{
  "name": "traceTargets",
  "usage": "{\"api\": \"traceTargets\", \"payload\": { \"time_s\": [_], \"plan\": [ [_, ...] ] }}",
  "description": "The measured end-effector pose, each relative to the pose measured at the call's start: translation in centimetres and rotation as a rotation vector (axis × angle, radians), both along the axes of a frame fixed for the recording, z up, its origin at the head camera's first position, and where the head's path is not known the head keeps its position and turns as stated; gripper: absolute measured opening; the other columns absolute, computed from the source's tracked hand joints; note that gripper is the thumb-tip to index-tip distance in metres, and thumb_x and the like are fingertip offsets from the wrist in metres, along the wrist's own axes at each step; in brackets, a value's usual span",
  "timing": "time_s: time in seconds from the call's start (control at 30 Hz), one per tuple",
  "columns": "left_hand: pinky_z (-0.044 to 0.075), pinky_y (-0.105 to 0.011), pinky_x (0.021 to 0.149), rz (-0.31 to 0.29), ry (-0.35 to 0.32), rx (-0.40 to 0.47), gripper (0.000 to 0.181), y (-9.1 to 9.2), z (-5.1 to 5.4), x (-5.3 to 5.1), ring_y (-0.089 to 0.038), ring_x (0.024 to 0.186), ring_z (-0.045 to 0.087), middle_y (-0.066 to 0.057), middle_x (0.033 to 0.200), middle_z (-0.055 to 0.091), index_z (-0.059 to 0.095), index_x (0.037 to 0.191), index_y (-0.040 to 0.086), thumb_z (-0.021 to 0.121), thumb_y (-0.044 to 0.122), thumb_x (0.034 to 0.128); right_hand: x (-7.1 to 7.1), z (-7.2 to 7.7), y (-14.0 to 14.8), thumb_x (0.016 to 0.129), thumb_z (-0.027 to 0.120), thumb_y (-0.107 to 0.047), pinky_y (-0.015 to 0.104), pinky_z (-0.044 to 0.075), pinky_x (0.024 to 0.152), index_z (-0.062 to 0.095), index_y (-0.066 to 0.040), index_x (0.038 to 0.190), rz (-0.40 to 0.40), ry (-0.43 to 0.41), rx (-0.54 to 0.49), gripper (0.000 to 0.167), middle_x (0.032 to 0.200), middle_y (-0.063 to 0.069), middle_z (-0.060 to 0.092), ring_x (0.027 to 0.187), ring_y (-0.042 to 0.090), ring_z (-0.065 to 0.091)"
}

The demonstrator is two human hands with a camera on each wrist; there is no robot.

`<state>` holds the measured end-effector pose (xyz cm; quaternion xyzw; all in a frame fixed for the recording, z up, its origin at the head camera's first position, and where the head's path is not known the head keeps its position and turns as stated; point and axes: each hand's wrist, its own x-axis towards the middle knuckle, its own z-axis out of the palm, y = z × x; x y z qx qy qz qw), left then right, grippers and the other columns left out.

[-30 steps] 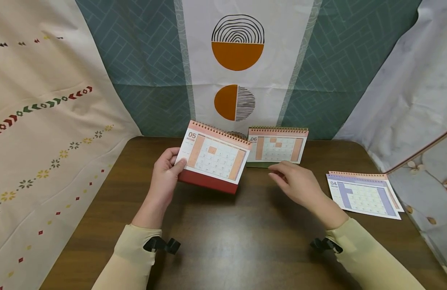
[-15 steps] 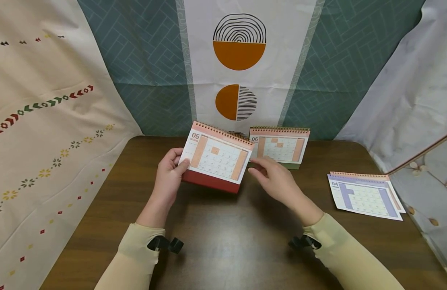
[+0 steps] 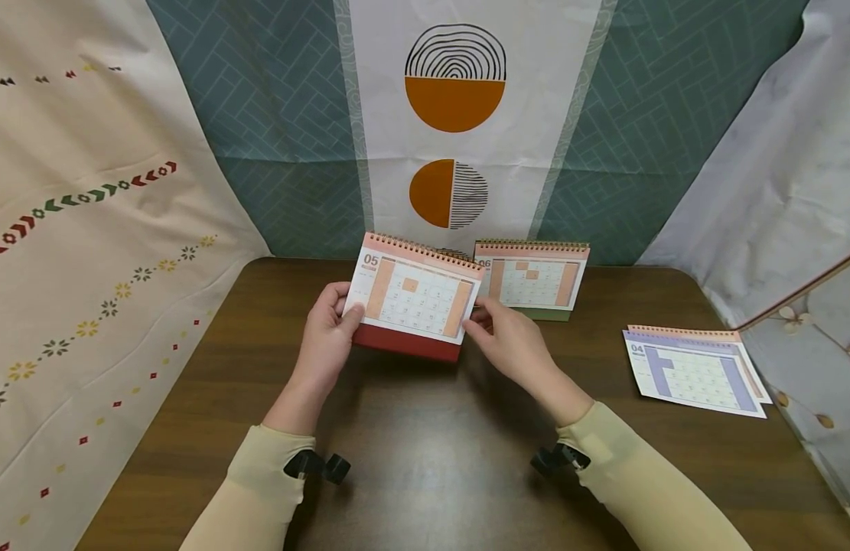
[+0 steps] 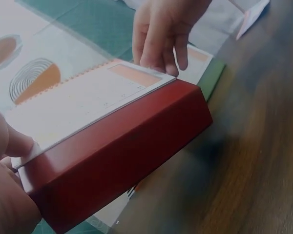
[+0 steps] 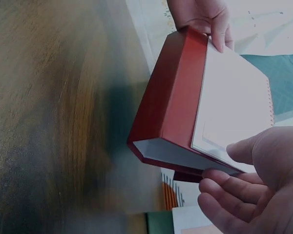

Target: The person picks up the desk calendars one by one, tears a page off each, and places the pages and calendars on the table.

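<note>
My left hand (image 3: 326, 327) grips the left side of a desk calendar (image 3: 414, 298) showing month 05, thumb on the front page and fingers behind. This calendar has a red base (image 4: 127, 141) and a coil binding along its top; it is held tilted above the table. At its right edge my right hand (image 3: 510, 340) has its thumb on the page's edge, with the other fingers curled by the side and partly hidden. Behind it stands a second desk calendar (image 3: 538, 279) showing 06, on a green base; its left part is covered.
Two loose coil-edged calendar sheets (image 3: 693, 375), a purple 04 one over an orange-edged one, lie on the right of the brown wooden table (image 3: 425, 474). Patterned cloths (image 3: 280, 115) hang behind and at both sides.
My right hand has moved left, from in front of the 06 calendar to the right edge of the 05 calendar. The 05 calendar has shifted slightly right and tipped a little.
</note>
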<state>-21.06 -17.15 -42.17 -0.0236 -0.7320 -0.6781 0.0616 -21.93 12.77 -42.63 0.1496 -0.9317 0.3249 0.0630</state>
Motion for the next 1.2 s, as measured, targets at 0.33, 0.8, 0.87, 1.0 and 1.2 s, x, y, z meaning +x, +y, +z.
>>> {"api": "traceTargets", "payload": {
  "time_s": [0.33, 0.8, 0.87, 1.0, 1.2],
  "plan": [
    [0.041, -0.049, 0.111, -0.018, -0.028, -0.274, 0.036, -0.3, -1.5, -0.4, -0.033, 0.128, 0.061, -0.020, 0.141, 0.067, 0.046, 0.150, 0.005, 0.052, 0.006, 0.1145, -0.6, -0.2, -0.7, 0.108, 0.071, -0.024, 0.048, 0.057, 0.077, 0.071, -0.006, 0.120, -0.026, 0.057, 0.049, 0.022, 0.106, 0.008, 0.080, 0.088, 0.025, 0.071],
    [0.048, -0.060, 0.108, 0.037, -0.052, -0.616, 0.043, -1.1, -3.3, -0.8, -0.041, 0.132, 0.063, -0.024, 0.154, 0.061, 0.044, 0.154, 0.005, 0.056, 0.013, 0.1147, -0.5, -0.8, -1.5, 0.110, 0.066, -0.020, 0.050, 0.061, 0.083, 0.064, -0.002, 0.143, 0.028, 0.039, 0.081, 0.038, 0.117, 0.012, 0.079, 0.098, 0.025, 0.075],
    [0.049, -0.060, 0.105, 0.041, -0.059, -0.632, 0.043, -1.1, -3.4, -0.8, -0.041, 0.129, 0.064, -0.024, 0.151, 0.063, 0.044, 0.154, 0.004, 0.057, 0.014, 0.1146, -0.5, -0.9, -1.6, 0.109, 0.067, -0.020, 0.049, 0.061, 0.082, 0.063, -0.002, 0.143, 0.036, 0.028, 0.085, 0.038, 0.115, 0.012, 0.079, 0.096, 0.025, 0.075],
    [0.050, -0.059, 0.103, 0.051, -0.068, -0.654, 0.042, -1.1, -3.6, -0.8, -0.041, 0.125, 0.066, -0.024, 0.146, 0.066, 0.045, 0.153, 0.004, 0.057, 0.015, 0.1140, -0.5, -1.1, -1.6, 0.109, 0.067, -0.021, 0.048, 0.060, 0.082, 0.059, 0.000, 0.145, 0.055, -0.001, 0.090, 0.042, 0.116, 0.014, 0.078, 0.097, 0.025, 0.074],
    [0.050, -0.060, 0.103, 0.063, -0.080, -0.690, 0.045, -1.1, -3.5, -0.7, -0.041, 0.123, 0.066, -0.025, 0.144, 0.067, 0.047, 0.155, 0.003, 0.058, 0.018, 0.1139, -0.5, -1.4, -1.7, 0.109, 0.067, -0.022, 0.049, 0.060, 0.083, 0.054, 0.001, 0.151, 0.081, -0.016, 0.108, 0.049, 0.120, 0.016, 0.077, 0.100, 0.026, 0.074]
  ]
}}
